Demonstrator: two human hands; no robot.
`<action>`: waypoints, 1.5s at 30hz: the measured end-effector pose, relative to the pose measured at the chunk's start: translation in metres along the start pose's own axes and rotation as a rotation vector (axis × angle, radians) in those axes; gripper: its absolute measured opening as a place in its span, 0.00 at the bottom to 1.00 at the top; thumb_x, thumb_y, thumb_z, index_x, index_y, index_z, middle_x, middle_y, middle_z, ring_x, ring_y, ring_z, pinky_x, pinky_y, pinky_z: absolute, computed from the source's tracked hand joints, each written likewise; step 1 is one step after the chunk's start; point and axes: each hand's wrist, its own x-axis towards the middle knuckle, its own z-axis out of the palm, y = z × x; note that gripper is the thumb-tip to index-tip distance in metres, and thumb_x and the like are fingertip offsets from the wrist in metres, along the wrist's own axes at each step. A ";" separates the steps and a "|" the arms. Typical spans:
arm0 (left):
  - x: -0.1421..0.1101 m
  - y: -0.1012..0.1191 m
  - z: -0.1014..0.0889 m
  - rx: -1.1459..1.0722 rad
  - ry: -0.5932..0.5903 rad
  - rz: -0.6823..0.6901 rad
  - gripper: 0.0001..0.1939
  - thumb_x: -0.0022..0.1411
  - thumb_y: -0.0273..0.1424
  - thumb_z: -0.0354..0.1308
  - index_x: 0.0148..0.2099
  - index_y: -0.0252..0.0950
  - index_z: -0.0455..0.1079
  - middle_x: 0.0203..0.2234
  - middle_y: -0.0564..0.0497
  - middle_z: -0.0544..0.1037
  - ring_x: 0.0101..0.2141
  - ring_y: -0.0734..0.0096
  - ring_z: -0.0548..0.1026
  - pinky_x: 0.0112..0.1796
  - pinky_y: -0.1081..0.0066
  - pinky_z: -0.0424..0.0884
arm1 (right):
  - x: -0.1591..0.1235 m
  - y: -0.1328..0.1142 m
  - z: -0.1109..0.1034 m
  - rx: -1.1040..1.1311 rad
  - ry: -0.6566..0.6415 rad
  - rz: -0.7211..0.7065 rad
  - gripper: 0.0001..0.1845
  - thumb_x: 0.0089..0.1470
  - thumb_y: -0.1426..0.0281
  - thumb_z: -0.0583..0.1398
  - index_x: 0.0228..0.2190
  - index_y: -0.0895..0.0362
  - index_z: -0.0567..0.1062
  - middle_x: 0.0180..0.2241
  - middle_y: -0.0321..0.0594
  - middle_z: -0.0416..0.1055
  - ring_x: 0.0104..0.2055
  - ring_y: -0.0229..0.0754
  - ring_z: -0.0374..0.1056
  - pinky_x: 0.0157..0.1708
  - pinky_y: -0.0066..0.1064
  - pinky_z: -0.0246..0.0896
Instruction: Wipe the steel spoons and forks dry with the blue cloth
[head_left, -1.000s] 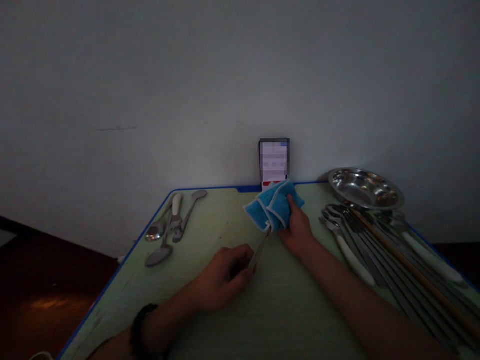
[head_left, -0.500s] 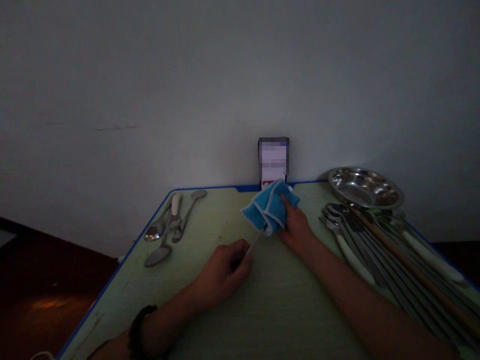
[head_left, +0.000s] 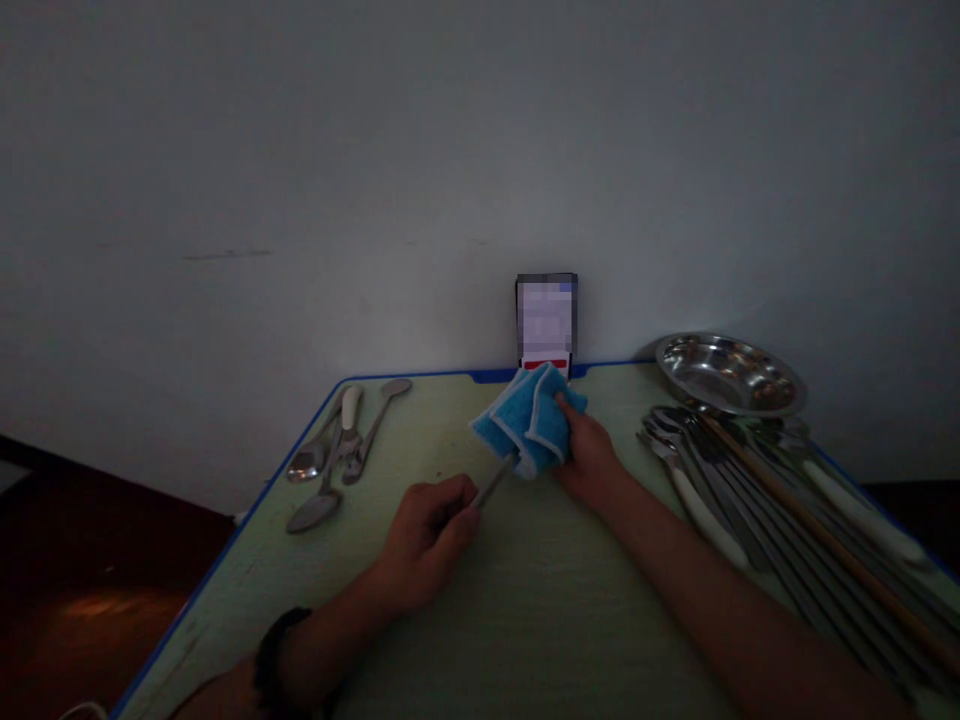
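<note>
Near the middle of the table, my left hand (head_left: pixel 431 535) is closed around the near end of a thin metal utensil handle (head_left: pixel 492 486). The far end of that utensil goes into a folded blue cloth (head_left: pixel 529 415) with pale edging, so its head is hidden and I cannot tell its kind. My right hand (head_left: pixel 589 445) grips the cloth from the right side, thumb on top, wrapped around the covered part. Both hands are held above the tabletop.
Several spoons and forks (head_left: pixel 349 440) lie at the table's left. On the right is a pile of cutlery and chopsticks (head_left: pixel 757 500), with a shiny metal bowl (head_left: pixel 727 375) behind it. A phone (head_left: pixel 546 320) leans on the wall beyond the cloth. The table (head_left: pixel 525 640) has a blue edge.
My left hand has shifted left and slightly toward me with the handle. The cloth in my right hand has moved a little to the left and tilted.
</note>
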 end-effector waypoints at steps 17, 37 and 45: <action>0.000 -0.001 -0.001 -0.064 -0.089 0.064 0.13 0.57 0.34 0.44 0.22 0.38 0.51 0.14 0.59 0.52 0.15 0.78 0.54 0.18 0.75 0.50 | -0.004 -0.001 0.002 -0.045 -0.051 -0.051 0.13 0.44 0.70 0.63 0.36 0.56 0.71 0.30 0.37 0.76 0.33 0.42 0.72 0.38 0.36 0.69; 0.003 0.001 0.000 -0.086 0.077 -0.079 0.15 0.56 0.36 0.45 0.20 0.37 0.54 0.12 0.59 0.54 0.15 0.79 0.55 0.17 0.76 0.51 | -0.002 -0.004 0.001 -0.003 -0.068 -0.010 0.11 0.46 0.71 0.60 0.36 0.57 0.71 0.27 0.36 0.75 0.29 0.41 0.71 0.35 0.34 0.68; 0.010 0.000 0.000 -0.204 0.286 -0.142 0.19 0.62 0.36 0.39 0.21 0.37 0.56 0.12 0.59 0.57 0.15 0.78 0.56 0.18 0.76 0.53 | -0.002 -0.006 0.000 0.005 -0.080 0.027 0.13 0.47 0.72 0.59 0.38 0.58 0.71 0.28 0.37 0.76 0.28 0.41 0.71 0.34 0.34 0.68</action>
